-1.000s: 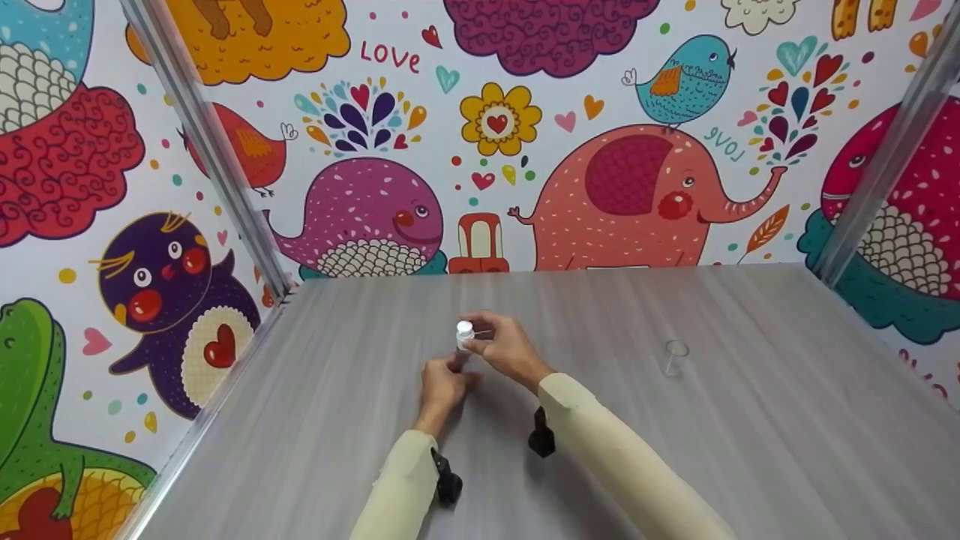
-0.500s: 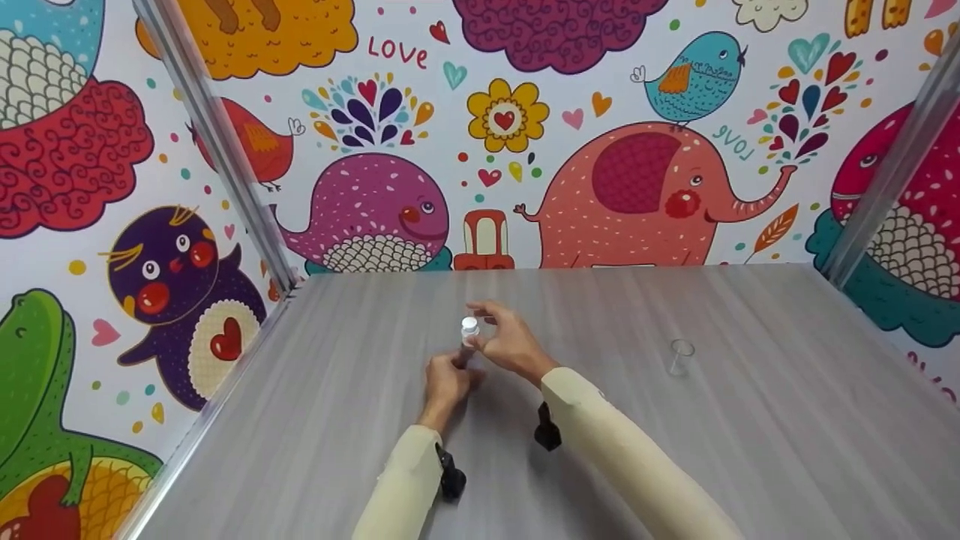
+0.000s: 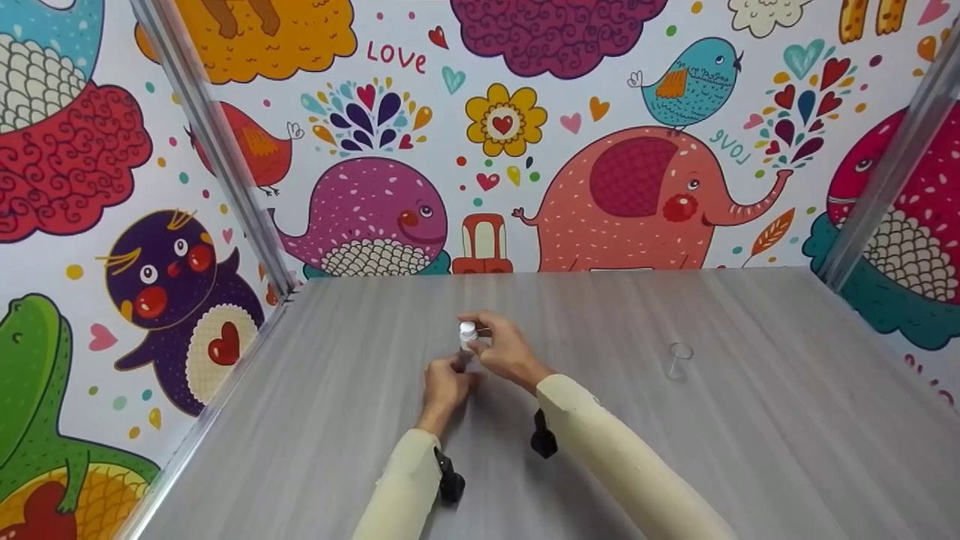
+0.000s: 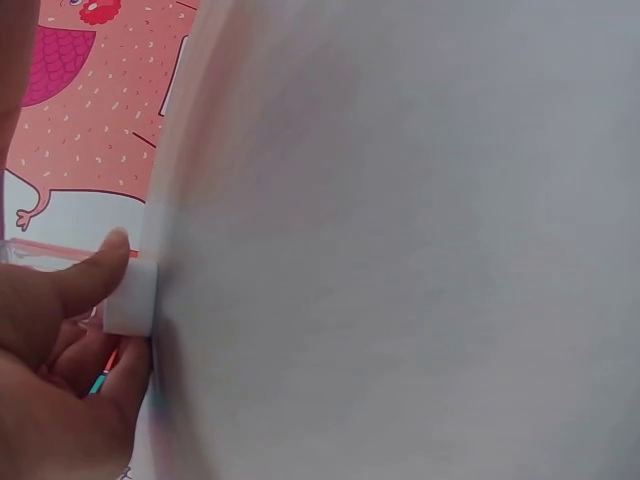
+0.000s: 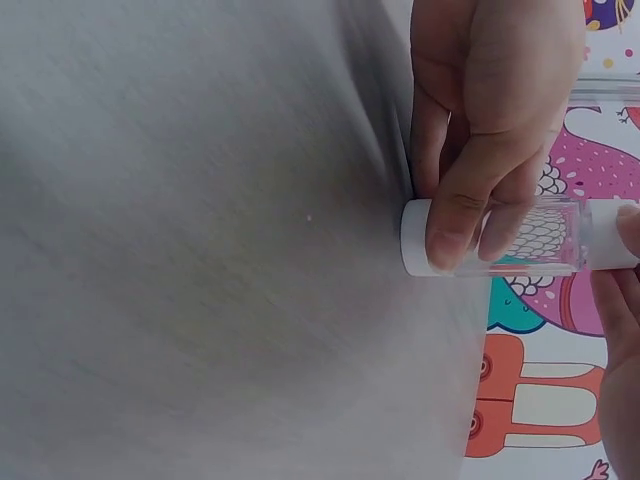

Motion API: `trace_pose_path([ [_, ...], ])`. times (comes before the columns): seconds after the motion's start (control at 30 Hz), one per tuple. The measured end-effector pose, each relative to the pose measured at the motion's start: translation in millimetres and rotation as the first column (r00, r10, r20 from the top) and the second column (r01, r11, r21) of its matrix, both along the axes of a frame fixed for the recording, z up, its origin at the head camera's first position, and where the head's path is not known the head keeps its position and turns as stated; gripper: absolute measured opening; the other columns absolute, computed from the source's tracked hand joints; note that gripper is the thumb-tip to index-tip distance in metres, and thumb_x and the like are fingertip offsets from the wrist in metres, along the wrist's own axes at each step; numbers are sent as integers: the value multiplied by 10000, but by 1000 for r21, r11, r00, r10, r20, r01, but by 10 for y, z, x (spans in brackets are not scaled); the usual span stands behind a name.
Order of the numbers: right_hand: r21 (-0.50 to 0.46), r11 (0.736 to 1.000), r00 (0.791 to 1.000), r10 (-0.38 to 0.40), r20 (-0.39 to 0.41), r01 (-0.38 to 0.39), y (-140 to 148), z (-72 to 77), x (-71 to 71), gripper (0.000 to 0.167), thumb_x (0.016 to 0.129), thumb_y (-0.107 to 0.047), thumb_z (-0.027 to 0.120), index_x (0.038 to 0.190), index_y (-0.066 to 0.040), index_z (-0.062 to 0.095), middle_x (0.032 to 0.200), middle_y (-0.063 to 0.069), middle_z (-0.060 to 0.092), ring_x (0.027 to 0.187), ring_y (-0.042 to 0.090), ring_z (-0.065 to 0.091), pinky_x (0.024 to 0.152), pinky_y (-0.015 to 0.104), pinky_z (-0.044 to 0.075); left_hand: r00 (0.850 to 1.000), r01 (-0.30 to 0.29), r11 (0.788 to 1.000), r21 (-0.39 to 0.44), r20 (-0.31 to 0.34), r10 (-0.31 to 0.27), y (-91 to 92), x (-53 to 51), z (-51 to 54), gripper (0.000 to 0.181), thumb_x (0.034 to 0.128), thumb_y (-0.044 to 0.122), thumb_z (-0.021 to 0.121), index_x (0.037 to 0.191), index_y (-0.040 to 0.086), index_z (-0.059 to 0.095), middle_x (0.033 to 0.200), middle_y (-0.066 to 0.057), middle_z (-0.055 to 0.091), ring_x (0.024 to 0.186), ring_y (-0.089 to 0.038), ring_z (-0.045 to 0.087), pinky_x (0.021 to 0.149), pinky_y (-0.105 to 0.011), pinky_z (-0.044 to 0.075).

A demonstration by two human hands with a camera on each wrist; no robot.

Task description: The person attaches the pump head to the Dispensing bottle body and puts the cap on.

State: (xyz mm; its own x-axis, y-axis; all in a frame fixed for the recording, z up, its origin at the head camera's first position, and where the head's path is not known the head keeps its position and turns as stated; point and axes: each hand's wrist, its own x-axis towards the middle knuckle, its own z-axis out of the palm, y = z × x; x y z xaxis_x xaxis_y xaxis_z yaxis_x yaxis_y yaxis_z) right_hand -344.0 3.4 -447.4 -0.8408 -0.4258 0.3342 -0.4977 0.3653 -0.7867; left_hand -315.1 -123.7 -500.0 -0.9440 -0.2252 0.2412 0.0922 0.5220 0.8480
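Observation:
A small clear bottle (image 5: 535, 262) with a white top (image 3: 468, 330) and a white base (image 5: 416, 240) stands upright on the table. My left hand (image 3: 444, 388) grips it low down, thumb and fingers around the base, as the left wrist view shows with the base (image 4: 132, 300) between them. Higher up, my right hand (image 3: 511, 354) pinches the white part near the top between thumb and fingers. Only the tips of that hand (image 5: 620, 330) show in the right wrist view. A short clear cup-like piece (image 3: 678, 361) stands apart on the table to the right.
The grey wood-grain table (image 3: 315, 375) meets a cartoon-printed wall (image 3: 577, 67) at the back. Metal posts (image 3: 217, 150) rise at its rear corners, and a metal edge runs down the left side.
The head view shifts slightly. At half a second ago the right index finger stood a little off the bottle's top; now it lies closer. Both hands and the bottle stay in place.

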Motion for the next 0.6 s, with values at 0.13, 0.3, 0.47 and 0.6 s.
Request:
trace_pose_path([
  [0.13,-11,1000,1000,-13,2,14,10,0,-7,450,885,92,638,1312,-46,612,1263,136,662,1177,284,640,1018,408,516,1000,1,1000,0,-26,-1,6,-5,12,302,702,-3,785,597,62,510,572,49,396,559,-123,387,545,-262,300],
  [0.3,-29,999,1000,-22,13,22,18,-19,-7,443,886,74,651,1312,-35,604,1243,135,667,1162,286,647,1003,408,526,1000,-3,1000,2,-13,3,9,-11,6,294,705,-29,762,599,67,505,571,44,399,553,-125,389,539,-261,304],
  [0.47,-52,998,999,-28,19,29,9,-38,-5,448,877,64,670,1313,-10,596,1237,146,671,1154,297,653,1005,430,523,1000,-11,1000,6,19,11,-3,-13,-5,225,712,-25,752,623,47,558,584,35,415,562,-131,392,542,-262,306],
  [0.6,-66,997,999,-39,15,40,5,-29,-2,477,863,-11,732,1318,-17,587,1250,156,660,1166,307,644,1014,455,515,999,-18,1000,8,47,18,-6,1,1,84,716,18,780,799,16,763,692,-67,674,660,-163,549,615,-307,453],
])
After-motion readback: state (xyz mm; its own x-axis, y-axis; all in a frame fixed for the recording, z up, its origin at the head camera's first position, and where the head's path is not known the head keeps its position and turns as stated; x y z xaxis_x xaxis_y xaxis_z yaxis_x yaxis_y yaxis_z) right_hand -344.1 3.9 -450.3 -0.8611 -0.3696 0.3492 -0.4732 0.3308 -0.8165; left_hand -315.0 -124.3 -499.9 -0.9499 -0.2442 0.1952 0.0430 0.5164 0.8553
